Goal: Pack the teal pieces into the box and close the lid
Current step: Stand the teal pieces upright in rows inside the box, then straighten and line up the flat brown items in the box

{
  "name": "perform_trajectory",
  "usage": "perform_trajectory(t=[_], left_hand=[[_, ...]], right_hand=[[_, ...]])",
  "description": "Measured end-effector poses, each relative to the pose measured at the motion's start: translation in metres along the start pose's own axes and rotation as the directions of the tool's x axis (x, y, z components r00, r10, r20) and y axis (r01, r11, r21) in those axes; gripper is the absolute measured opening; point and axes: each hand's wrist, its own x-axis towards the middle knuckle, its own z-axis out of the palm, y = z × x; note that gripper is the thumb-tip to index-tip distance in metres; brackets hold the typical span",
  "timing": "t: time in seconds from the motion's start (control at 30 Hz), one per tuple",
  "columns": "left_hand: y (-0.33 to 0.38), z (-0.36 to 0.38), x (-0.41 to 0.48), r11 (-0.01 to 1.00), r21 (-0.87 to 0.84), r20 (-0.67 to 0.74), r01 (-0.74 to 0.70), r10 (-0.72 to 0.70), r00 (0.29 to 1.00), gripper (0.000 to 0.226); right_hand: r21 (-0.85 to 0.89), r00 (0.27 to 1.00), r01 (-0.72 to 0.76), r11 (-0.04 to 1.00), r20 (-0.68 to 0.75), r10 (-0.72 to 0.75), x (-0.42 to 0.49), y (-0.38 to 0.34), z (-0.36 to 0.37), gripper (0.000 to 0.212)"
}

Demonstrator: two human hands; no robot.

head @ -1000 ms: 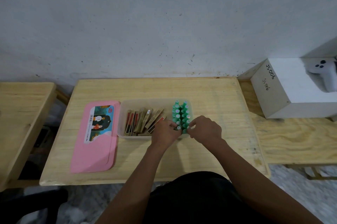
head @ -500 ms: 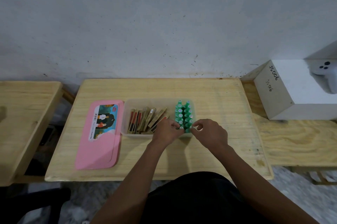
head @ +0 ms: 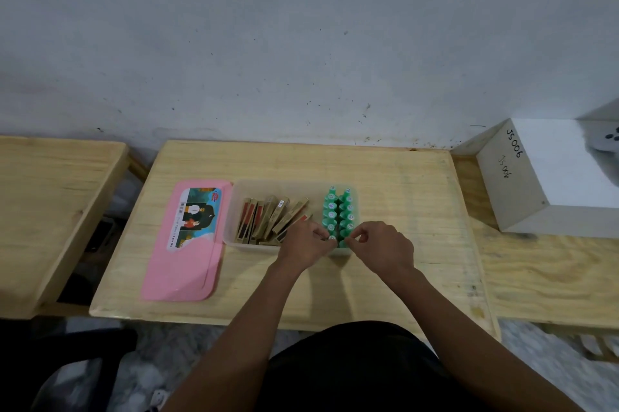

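Teal pieces (head: 339, 214) upright, two rows, right end of clear box (head: 234, 237). Left hand (head: 306, 245), right hand (head: 380, 245) pinching nearest caps, seating them. Next: fetch pink lid (head: 187, 264) from counter (head: 385, 170), press shut.

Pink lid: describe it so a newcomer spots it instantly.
On the middle wooden table, find the clear plastic box. The pink lid lies flat against its left side. It is the only pink item, with a picture label at its far end.

White carton (head: 566, 177) beside wooden table (head: 385, 170)
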Motion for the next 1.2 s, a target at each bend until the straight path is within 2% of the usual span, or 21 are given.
perform_trajectory(t=[0.13,0.3,0.4,0.5,0.6,0.7,0.77,0.83,0.9,0.93,1.07,1.2], left_hand=[[0.001,0.0,-0.002,1.0,-0.024,0.004,0.008,-0.008,1.0,0.027],[0.004,-0.011,-0.007,0.997,-0.082,0.043,0.009,-0.006,0.999,0.031],[0.002,-0.027,-0.007,0.993,-0.115,0.015,-0.011,0.013,1.0,0.03],[-0.003,-0.049,-0.005,0.99,-0.133,-0.084,-0.056,0.045,0.995,0.025],[-0.012,-0.074,-0.001,0.989,-0.115,-0.285,-0.096,0.06,0.957,0.02],[-0.038,-0.096,0.007,0.995,-0.08,-0.468,-0.065,0.02,0.884,0.02],[-0.062,-0.11,0.016,0.996,-0.091,-0.518,0.008,-0.054,0.853,0.025],[-0.086,-0.122,0.025,0.992,-0.075,-0.452,0.105,-0.128,0.883,0.033],[-0.103,-0.13,0.034,0.988,-0.016,-0.278,0.151,-0.15,0.949,0.038],[-0.109,-0.133,0.039,0.99,0.012,-0.193,0.141,-0.136,0.972,0.039],[-0.115,-0.147,0.049,0.999,0.037,-0.051,0.023,-0.021,0.998,0.03],[-0.125,-0.159,0.051,1.0,-0.026,0.054,-0.015,0.017,0.998,0.028]], right_hand=[[0.034,0.999,0.035,0.999,-0.003,-0.035,-0.002,0.003,-0.006,0.022],[0.083,0.991,0.116,0.99,-0.073,-0.111,-0.002,-0.001,-0.02,0.018],[0.12,0.985,0.16,0.98,-0.083,-0.15,0.001,-0.007,-0.027,0.015],[0.141,0.976,0.208,0.968,-0.092,-0.197,0.005,-0.018,-0.03,0.015],[0.173,0.963,0.265,0.949,-0.089,-0.252,0.008,-0.037,-0.028,0.013],[0.226,0.953,0.302,0.926,-0.045,-0.3,0.013,-0.068,-0.016,0.01],[0.233,0.939,0.325,0.917,0.037,-0.342,0.019,-0.092,0.0,0.012],[0.208,0.916,0.312,0.927,0.193,-0.351,0.026,-0.115,0.023,0.017],[0.152,0.889,0.272,0.95,0.337,-0.309,0.035,-0.136,0.049,0.024],[0.118,0.889,0.255,0.96,0.362,-0.28,0.038,-0.145,0.062,0.027],[-0.069,0.938,0.225,0.972,0.286,-0.197,0.045,-0.173,0.093,0.031],[-0.14,0.968,0.163,0.977,0.212,-0.131,0.047,-0.187,0.106,0.03]])
